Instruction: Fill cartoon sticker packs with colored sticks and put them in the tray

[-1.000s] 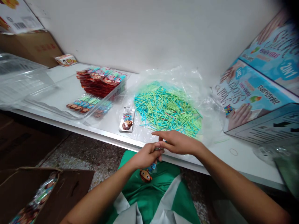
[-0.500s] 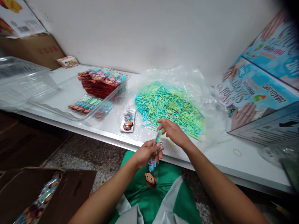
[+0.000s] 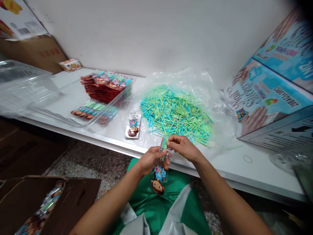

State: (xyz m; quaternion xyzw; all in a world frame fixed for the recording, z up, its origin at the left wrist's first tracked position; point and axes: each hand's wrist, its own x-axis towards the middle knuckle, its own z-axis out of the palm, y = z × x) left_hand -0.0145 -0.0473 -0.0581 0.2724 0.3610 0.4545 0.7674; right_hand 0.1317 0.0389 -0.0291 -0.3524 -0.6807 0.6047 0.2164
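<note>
My left hand [image 3: 152, 160] is closed around a small clear packet [image 3: 159, 174] printed with a cartoon face and the word "Stick". Several thin green, blue and pink sticks [image 3: 163, 143] stand out of the packet's upper end. At that end the thumb and fingers of my right hand [image 3: 182, 147] pinch together on the sticks. Just beyond both hands, a heap of thin green and blue sticks [image 3: 174, 114] lies on a spread clear plastic bag [image 3: 151, 86]. A stack of flat silvery packets [image 3: 133, 125] rests left of the heap.
A clear plastic tray [image 3: 56, 119] at left holds stacked red packets [image 3: 105, 86] and a row of filled packets [image 3: 88, 110]. Blue printed cartons [image 3: 276, 94] stand at right, near a rubber band [image 3: 247, 159]. An open brown carton [image 3: 80, 195] sits low at left, below the table edge.
My right hand has come down and closed on the sticks at the packet's upper end. A loose yellow-green stick beside the hand no longer shows. My left hand has barely moved.
</note>
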